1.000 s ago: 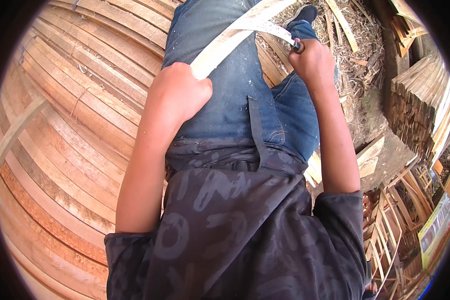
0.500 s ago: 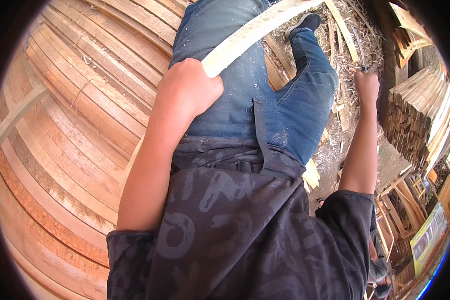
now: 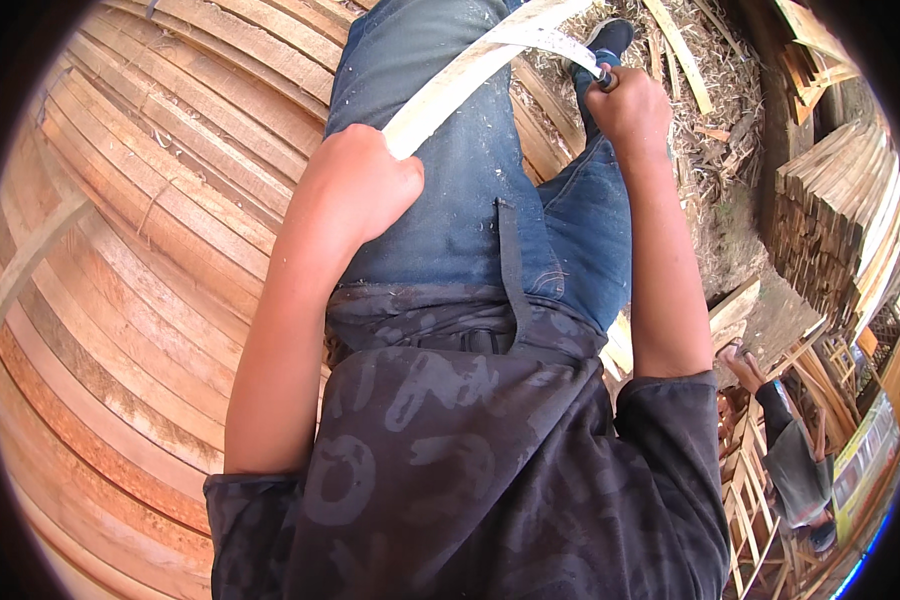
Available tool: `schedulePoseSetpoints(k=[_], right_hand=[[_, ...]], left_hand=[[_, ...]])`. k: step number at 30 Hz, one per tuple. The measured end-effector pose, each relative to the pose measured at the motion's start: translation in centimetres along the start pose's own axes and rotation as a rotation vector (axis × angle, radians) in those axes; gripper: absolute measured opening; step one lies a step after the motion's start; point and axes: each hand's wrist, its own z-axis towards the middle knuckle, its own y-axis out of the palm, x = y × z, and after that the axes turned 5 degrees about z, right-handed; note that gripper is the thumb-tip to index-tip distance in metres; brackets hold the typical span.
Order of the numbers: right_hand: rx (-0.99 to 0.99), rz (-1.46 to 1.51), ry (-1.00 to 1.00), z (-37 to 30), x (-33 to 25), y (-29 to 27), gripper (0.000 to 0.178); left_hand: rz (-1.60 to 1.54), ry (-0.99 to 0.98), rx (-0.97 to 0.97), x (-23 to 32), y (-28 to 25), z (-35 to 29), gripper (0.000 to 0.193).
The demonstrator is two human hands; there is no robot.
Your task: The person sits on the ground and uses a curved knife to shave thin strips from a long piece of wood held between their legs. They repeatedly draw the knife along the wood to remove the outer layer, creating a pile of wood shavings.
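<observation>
My left hand (image 3: 358,182) is closed around the near end of a long pale wooden strip (image 3: 448,98), which slants up and to the right across my jeans. In my right hand (image 3: 632,112), closed on a dark handle, is a long knife (image 3: 560,44) with a slightly curved, shiny blade. The blade points left from the fist and lies against or just over the far part of the strip; exact contact I cannot tell. My left fist hides the strip's near end.
Long stacked planks (image 3: 150,270) fill the left side. Wood shavings (image 3: 720,130) cover the ground ahead on the right, beside a pile of cut wood (image 3: 835,210). At lower right, another person (image 3: 798,465) is near wooden frames (image 3: 755,500).
My right hand has swung the knife inward and to the left, from out at the right to the strip. My left hand, still holding the strip, has shifted slightly left. The other person shows more fully.
</observation>
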Motion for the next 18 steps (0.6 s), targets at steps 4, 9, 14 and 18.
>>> schedulePoseSetpoints(k=[4, 9, 14, 18], right_hand=[[0.001, -0.065, 0.033, 1.8, 0.7, -0.2, 0.022], [-0.054, -0.131, 0.498, 2.0, 19.4, -1.8, 0.046], [-0.019, 0.073, 0.488, -4.5, 17.3, -4.1, 0.04], [-0.059, 0.3, 0.405, -6.7, 7.9, -3.2, 0.052]], left_hand=[[-0.053, -0.073, -0.05, -0.1, -0.2, 0.0, 0.034], [-0.057, -0.028, -0.107, -1.5, -0.3, -0.1, 0.039], [0.003, -0.114, -0.024, 0.2, 0.0, -0.3, 0.038], [0.086, -0.101, 0.005, 1.2, 0.3, -0.7, 0.036]])
